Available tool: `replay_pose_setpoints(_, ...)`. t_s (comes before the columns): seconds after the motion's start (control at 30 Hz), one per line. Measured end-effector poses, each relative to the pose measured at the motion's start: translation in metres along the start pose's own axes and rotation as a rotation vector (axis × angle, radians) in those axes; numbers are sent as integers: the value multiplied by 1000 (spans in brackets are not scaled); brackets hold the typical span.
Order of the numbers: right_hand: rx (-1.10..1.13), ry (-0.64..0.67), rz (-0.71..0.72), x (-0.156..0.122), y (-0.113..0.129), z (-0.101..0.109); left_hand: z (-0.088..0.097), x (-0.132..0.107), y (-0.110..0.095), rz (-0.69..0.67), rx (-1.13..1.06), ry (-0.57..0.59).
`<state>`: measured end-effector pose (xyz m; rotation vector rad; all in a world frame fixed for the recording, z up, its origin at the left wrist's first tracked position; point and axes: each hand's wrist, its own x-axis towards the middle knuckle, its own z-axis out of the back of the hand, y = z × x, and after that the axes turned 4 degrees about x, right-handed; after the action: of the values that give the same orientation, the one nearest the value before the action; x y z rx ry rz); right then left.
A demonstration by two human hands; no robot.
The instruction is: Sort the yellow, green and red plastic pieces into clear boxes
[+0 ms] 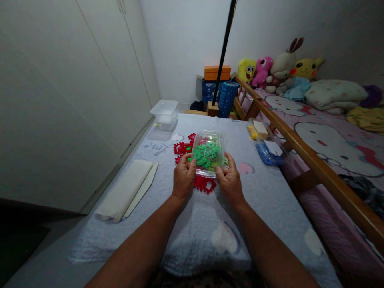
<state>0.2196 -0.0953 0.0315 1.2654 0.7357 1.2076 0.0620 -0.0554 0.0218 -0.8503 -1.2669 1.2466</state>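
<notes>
A clear plastic box filled with green puzzle-like pieces is held over the cloth-covered surface. My left hand grips its near left corner and my right hand grips its near right corner, fingers curled on the rim. Red interlocking pieces lie flat on the cloth under and around the box.
A folded white sheet lies at the left. An empty clear tub stands at the far left. Boxes with yellow pieces and blue pieces sit at the right, beside a wooden bed rail. Plush toys line the bed's far end.
</notes>
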Motion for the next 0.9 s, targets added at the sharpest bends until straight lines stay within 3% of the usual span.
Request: replay_pose_setpoints(0.9, 93, -14, -26, 1, -9, -5, -2, -1, 0, -17, -1, -22)
